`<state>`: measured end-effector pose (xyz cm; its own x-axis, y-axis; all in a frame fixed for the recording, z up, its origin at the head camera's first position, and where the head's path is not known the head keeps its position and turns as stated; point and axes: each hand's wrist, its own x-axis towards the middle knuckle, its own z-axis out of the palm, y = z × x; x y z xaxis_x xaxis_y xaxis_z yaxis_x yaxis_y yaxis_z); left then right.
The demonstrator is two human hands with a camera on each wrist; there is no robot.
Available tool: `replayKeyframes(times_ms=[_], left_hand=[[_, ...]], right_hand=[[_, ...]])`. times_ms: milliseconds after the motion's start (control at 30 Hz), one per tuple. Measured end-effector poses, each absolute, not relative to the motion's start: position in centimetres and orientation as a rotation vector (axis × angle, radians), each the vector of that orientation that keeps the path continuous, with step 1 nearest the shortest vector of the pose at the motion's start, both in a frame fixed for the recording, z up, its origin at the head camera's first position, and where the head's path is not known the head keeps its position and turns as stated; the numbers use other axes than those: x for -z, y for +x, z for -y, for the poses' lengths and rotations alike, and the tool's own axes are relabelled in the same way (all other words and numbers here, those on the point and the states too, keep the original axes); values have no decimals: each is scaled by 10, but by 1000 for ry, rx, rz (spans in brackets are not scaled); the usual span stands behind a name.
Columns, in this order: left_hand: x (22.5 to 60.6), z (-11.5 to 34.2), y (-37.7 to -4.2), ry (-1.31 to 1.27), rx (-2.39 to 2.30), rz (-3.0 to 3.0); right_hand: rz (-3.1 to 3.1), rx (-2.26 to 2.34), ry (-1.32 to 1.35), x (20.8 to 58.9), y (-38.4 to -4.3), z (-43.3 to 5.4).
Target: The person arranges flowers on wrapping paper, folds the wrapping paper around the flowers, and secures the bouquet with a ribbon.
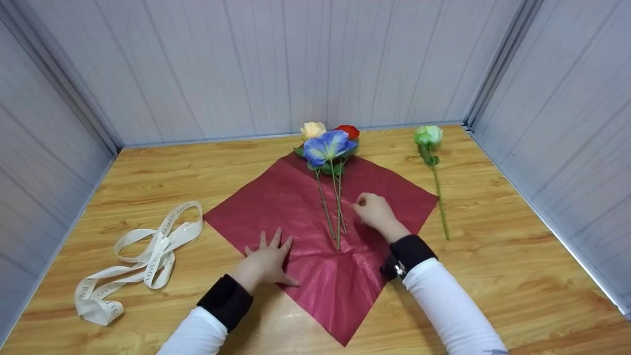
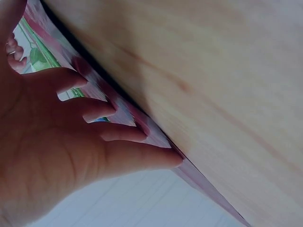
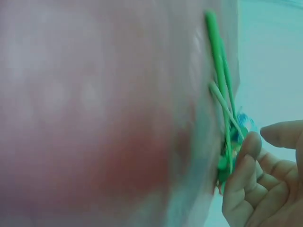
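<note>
A dark red sheet of wrapping paper (image 1: 276, 197) lies like a diamond on the table. On its upper half rest a blue flower (image 1: 328, 147), a cream flower (image 1: 313, 129) and a red flower (image 1: 348, 131), stems crossing toward the paper's middle. My left hand (image 1: 266, 261) rests with spread fingers on the paper's lower left edge; the left wrist view shows its fingertips (image 2: 175, 158) along that edge. Just right of the stems, my right hand (image 1: 375, 211) hovers over or touches the paper, fingers loosely curled. In the right wrist view its thumb and index finger are apart, holding nothing.
A pale green flower (image 1: 429, 135) with a long stem lies to the right of the paper. Left of it, a printed cream ribbon (image 1: 160, 241) lies in loose loops. Grey panel walls (image 1: 305, 64) enclose the wooden table (image 1: 517, 256) at the back and sides.
</note>
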<state>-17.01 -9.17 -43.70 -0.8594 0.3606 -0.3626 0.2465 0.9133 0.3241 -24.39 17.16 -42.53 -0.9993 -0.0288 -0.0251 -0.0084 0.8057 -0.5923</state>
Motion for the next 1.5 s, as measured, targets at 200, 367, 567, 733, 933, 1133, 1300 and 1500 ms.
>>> replayKeyframes(times_ms=[200,367,567,733,933,1133,1300,1500], left_hand=[[437,92,-170,445,-380,-2651],[437,92,-169,444,-382,-2652],[437,92,-168,443,-391,-2655],[436,91,-169,443,-381,-2652],[436,90,-169,444,-376,-2653],[435,90,-169,448,-382,-2656],[436,91,-169,452,-373,-2663],[437,91,-170,456,-370,-2665]], right_hand=[[-3042,1016,59,419,-248,-204],[-3105,949,163,421,-252,-236],[-3095,839,332,425,-250,-274],[-3039,804,425,426,-245,-300],[-2972,769,572,431,-240,-323],[-2951,734,618,437,-236,-334],[-2956,695,604,438,-236,-333],[-2967,656,523,438,-236,-331]])
